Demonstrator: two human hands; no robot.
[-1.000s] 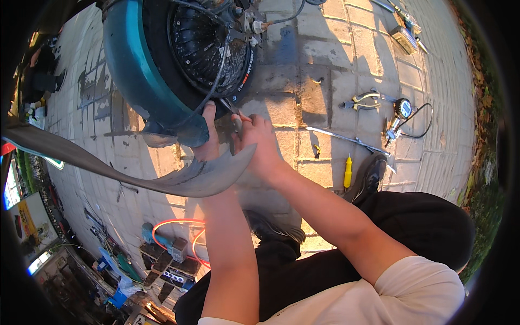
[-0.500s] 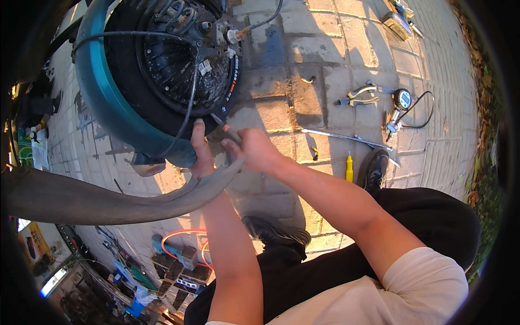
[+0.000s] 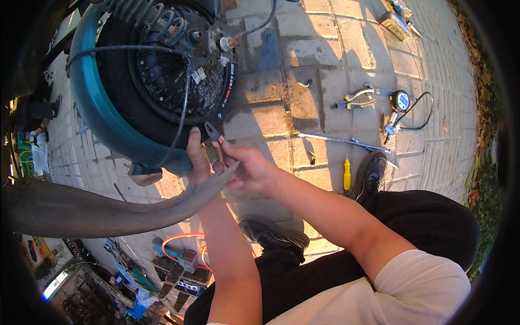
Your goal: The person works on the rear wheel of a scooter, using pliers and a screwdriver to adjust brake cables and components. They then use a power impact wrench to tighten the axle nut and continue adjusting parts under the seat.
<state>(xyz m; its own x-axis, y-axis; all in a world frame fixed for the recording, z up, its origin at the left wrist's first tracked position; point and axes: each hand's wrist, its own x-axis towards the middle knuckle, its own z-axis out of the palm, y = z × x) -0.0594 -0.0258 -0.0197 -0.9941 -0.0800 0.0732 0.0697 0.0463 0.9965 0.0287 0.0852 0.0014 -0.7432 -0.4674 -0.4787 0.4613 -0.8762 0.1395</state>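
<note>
A grey curved strip (image 3: 108, 211) intrudes from 8 o'clock; the right hand (image 3: 250, 167) wraps a rigid-looking metal tool (image 3: 212, 131), best held by its handle; the left hand (image 3: 199, 165) rests a thumb by the tyre (image 3: 122, 89), its fingers' hold hidden; that tyre, at 11 o'clock, should be stiff and grippy, hemmed by a teal mudguard (image 3: 89, 103); pliers (image 3: 351, 101) lie beyond at 2 o'clock

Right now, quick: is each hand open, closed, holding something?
Left hand: thumb at the black tire; open or closed can't be told.
Right hand: closed, holding a metal hand tool.
</note>
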